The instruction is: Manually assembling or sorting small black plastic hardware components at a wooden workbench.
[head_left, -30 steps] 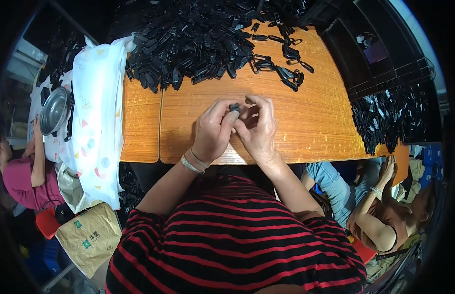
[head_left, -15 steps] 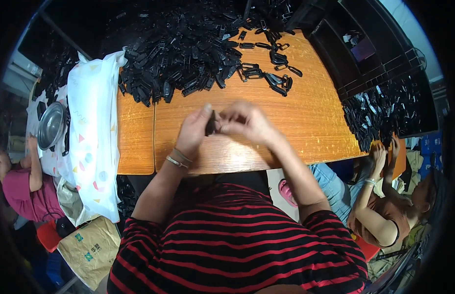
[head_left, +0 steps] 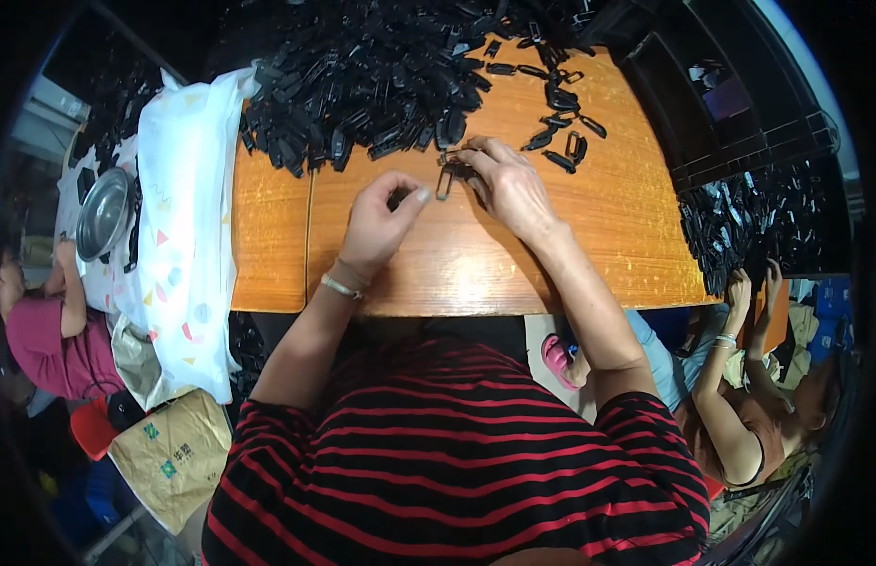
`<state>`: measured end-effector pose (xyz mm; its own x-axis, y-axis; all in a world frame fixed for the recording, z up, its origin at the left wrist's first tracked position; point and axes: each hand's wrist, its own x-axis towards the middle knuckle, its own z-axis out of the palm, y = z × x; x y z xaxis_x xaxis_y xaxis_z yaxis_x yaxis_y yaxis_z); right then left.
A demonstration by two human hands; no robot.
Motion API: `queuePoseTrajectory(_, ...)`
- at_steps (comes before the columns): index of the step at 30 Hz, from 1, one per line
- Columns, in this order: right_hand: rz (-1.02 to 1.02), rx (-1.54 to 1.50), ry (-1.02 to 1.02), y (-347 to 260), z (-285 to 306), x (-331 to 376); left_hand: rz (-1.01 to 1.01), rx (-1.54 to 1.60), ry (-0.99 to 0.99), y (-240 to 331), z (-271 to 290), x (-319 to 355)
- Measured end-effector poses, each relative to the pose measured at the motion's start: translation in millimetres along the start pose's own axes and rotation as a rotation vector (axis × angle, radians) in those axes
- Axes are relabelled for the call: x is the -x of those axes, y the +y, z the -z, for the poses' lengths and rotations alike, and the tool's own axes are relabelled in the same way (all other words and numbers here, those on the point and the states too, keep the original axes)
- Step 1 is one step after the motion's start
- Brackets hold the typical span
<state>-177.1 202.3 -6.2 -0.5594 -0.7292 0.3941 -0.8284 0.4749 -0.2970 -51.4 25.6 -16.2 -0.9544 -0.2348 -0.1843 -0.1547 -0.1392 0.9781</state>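
My left hand (head_left: 376, 224) is above the table near its front edge, fingers curled toward the thumb. A dark patch shows inside the curl; whether it is a part or shadow I cannot tell. Farther forward, my right hand (head_left: 515, 189) reaches over the tabletop, its fingers bent down on small black plastic pieces beside the big heap. One of these, a slim open rectangular frame (head_left: 444, 183), sticks out from under the fingertips toward my left hand. The fingers hide part of the other pieces.
A large heap of black plastic parts (head_left: 353, 90) covers the far table, with loose ones (head_left: 562, 99) to its right. A white patterned bag (head_left: 188, 236) and metal bowl (head_left: 104, 215) stand left. A co-worker's hands (head_left: 740, 291) touch another pile (head_left: 740, 222) at right; another person sits left.
My right hand has moved forward from beside my left hand to pieces near the heap. A group of loose pieces has shifted nearer. The dark part between my hands no longer shows clearly.
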Motion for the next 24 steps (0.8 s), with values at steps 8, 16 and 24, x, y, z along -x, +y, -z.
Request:
queuePoseTrajectory(8, -0.042, -0.048, 0.045, -4, 19, 15, -0.651, -1.065, 0.111, 11, -5, -52)
queuePoseTrajectory(16, -0.06, 0.004, -0.087, -24, 14, 15, -0.714, -1.304, -0.023, 12, -5, -73)
queuePoseTrajectory(24, -0.037, -0.034, -0.029, -23, 14, 23, -0.646, -0.979, 0.009, 3, 25, -3)
